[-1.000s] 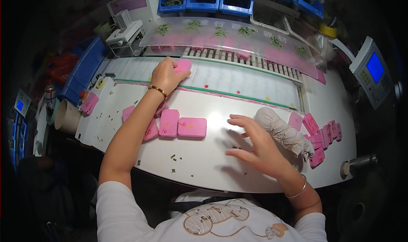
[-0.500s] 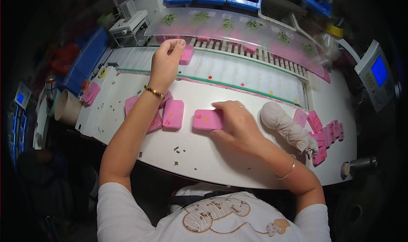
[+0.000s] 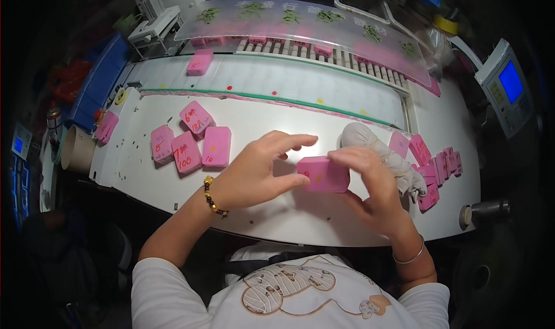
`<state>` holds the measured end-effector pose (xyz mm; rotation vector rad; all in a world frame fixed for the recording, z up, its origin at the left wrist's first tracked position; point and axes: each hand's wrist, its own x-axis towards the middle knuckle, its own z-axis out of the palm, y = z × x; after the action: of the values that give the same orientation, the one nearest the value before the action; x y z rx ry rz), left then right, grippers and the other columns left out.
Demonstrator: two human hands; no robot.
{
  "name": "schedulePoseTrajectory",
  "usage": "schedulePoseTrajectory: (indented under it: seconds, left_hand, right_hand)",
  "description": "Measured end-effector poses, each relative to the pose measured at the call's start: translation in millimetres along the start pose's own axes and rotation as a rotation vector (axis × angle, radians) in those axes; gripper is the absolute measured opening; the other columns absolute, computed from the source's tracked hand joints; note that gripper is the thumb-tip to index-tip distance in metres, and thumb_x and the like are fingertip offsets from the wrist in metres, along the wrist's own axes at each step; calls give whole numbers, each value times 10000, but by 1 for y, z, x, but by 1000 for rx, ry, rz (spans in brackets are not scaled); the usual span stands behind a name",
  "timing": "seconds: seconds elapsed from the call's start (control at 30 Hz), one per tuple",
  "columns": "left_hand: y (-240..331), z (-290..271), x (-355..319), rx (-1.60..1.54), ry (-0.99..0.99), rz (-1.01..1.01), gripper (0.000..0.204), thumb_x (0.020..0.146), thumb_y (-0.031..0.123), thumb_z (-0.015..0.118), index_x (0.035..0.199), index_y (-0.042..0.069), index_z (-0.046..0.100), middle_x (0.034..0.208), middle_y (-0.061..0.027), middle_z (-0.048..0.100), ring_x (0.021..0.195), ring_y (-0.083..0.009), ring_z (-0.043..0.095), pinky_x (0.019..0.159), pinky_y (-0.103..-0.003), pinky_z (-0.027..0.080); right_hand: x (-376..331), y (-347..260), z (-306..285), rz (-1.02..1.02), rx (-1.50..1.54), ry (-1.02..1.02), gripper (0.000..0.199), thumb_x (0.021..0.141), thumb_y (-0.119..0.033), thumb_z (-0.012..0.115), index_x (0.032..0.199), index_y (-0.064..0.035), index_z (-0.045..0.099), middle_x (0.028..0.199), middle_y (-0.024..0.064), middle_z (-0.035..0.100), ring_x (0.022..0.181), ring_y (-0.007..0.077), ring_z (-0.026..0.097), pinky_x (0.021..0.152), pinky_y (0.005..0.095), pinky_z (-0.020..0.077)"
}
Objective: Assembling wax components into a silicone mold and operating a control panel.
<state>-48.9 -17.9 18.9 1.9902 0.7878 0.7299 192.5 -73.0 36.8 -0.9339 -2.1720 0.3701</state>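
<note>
Four pink blocks (image 3: 187,151) lie clustered on the left of the bench (image 3: 266,115). The left hand (image 3: 251,170) spreads thumb from fingers at the left end of a lone pink block (image 3: 325,176); the right hand (image 3: 377,184) grips its right end, beside a cloth bundle (image 3: 359,136).

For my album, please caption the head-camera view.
A pink rectangular block held in the right-hand grip at a white worktable, the open left-hand grip beside it.

Two hands (image 3: 243,176), six sprigs (image 3: 291,17), four grouped blocks (image 3: 187,153) at left, one held block (image 3: 325,176) and one block (image 3: 200,62) on the strip (image 3: 248,76) are counted.
</note>
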Motion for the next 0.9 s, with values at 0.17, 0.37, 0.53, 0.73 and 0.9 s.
schedulePoseTrajectory:
  seconds: [0.17,0.37,0.53,0.73,0.9]
  left_hand:
    - [0,12,4,44,-93,56,410,775,74,747,1159,-7,630,1043,-121,676,938,-227,640,847,-336,508]
    - [-6,33,-4,46,207,-20,341,791,52,729,1114,-17,646,1006,-136,683,892,-233,678,800,-314,530]
    - [-10,34,-7,227,178,60,343,809,43,711,1139,-21,641,1044,-134,690,936,-196,678,853,-315,531]
    - [-6,11,-4,-189,23,-96,355,812,87,685,1147,-27,649,1027,-173,699,931,-213,695,854,-308,540]
    - [-9,8,0,-211,-15,-161,338,830,100,678,1128,-56,644,985,-157,714,872,-173,708,828,-288,557]
  right_hand:
    - [1,-5,7,-41,56,23,470,760,48,718,1203,-12,574,1158,170,620,1034,310,625,829,351,528]
    - [-4,-5,9,144,90,220,377,740,24,765,1075,-28,602,1060,136,600,904,274,620,723,333,522]
    - [0,2,31,30,-148,216,306,727,35,727,1004,-27,613,1020,120,591,888,289,600,695,333,516]
    - [6,8,40,-31,-271,143,251,708,21,659,946,-35,599,995,98,578,882,282,577,677,357,509]
    - [14,9,39,-24,-293,81,244,708,-6,664,938,-40,588,992,97,575,868,278,562,692,357,505]
